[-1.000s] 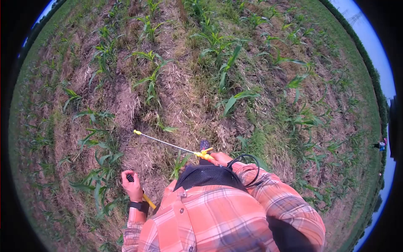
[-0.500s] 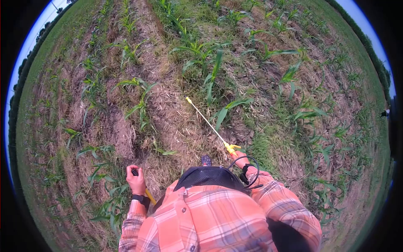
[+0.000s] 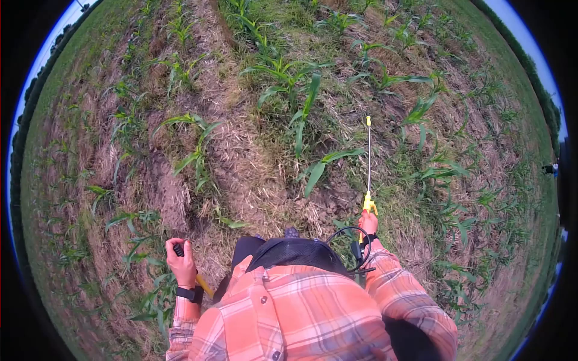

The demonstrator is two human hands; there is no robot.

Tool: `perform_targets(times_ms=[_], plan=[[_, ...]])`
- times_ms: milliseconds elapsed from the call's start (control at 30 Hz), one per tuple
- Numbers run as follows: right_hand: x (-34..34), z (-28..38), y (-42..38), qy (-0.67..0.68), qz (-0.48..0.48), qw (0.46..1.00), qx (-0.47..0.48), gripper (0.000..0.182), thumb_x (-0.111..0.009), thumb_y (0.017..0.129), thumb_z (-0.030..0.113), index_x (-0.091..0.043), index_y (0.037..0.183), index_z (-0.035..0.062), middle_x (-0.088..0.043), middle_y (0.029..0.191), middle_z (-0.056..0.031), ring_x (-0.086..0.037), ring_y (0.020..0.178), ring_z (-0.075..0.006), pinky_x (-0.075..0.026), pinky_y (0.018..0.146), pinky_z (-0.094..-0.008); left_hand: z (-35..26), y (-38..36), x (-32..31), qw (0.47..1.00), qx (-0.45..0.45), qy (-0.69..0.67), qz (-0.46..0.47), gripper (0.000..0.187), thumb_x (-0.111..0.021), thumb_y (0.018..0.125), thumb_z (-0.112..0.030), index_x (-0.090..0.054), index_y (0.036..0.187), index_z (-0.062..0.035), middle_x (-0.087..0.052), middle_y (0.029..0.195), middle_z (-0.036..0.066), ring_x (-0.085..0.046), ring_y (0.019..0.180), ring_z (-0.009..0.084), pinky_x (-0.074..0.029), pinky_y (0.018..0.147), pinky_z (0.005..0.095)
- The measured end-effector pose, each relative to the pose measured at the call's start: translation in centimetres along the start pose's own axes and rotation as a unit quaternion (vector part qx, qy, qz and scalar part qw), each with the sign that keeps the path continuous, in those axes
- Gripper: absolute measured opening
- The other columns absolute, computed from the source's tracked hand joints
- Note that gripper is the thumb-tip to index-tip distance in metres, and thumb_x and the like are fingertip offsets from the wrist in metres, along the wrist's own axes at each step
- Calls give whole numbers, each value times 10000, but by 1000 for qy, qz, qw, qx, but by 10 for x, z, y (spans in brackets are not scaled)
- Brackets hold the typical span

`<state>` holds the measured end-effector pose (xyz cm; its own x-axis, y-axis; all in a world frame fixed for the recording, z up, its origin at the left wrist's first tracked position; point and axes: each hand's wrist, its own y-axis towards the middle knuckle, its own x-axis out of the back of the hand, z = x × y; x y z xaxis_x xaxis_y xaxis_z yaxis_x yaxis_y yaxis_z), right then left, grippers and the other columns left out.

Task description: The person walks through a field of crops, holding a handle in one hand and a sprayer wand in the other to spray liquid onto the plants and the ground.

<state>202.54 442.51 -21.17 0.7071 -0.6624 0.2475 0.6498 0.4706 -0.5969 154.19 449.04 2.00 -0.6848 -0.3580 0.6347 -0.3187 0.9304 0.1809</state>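
Note:
At the lower left, my left hand is closed round the black grip of a lever, whose yellow bar runs down beside my body. My right hand holds the yellow handle of a spray wand. The thin pale wand points straight ahead, with its yellow nozzle over grass and straw, right of a leafy young plant. A black hose loops beside my right wrist.
Rows of young green plants stand in soil littered with dry straw. More plants grow ahead on the left. A shoe shows in front of my body. At the far right edge is a small distant figure.
The wand has swung from pointing forward-left to pointing straight ahead, as my right hand moved right. My left hand has shifted slightly left with the lever. A dark-clothed leg now shows.

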Motion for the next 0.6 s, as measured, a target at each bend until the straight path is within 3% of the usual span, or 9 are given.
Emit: perform_targets(times_ms=[100, 200, 367, 600], plan=[[-10, 5, 14, 38, -22, 999, 16, 255, -494, 832, 290, -439, 725, 66, -435, 505, -16, -372, 324, -99, -289, 269, -251, -4, 11, 14, 1000, 21, 21, 10, 154, -570, 739, -65, -450, 836, -54, -406, 581, -9, -377, 514, 80, -324, 474, 231], [-32, 12, 15, 32, -34, 999, 4, 255, -497, 825, 279, -439, 697, 66, -422, 481, -16, -365, 319, -102, -284, 263, -249, 9, 30, 15, 995, 66, -40, 59, 257, -605, 703, -72, -439, 899, -65, -396, 595, -11, -385, 532, 83, -328, 489, 230], [-92, 34, -7, -25, -13, 1000, 5, 264, -505, 822, 289, -440, 690, 70, -420, 475, -13, -362, 311, -104, -282, 265, -245, 51, 69, 6, 998, 68, -7, 3, 161, -559, 717, -26, -459, 840, -52, -405, 590, 2, -400, 514, 93, -350, 491, 238], [-192, 52, -30, -114, 114, 986, 32, 246, -511, 819, 298, -470, 707, 83, -443, 486, -3, -380, 326, -96, -294, 271, -232, 85, 105, 30, 994, 103, -34, -31, 133, -549, 724, -25, -460, 822, -49, -448, 584, 15, -436, 512, 95, -368, 488, 250]])
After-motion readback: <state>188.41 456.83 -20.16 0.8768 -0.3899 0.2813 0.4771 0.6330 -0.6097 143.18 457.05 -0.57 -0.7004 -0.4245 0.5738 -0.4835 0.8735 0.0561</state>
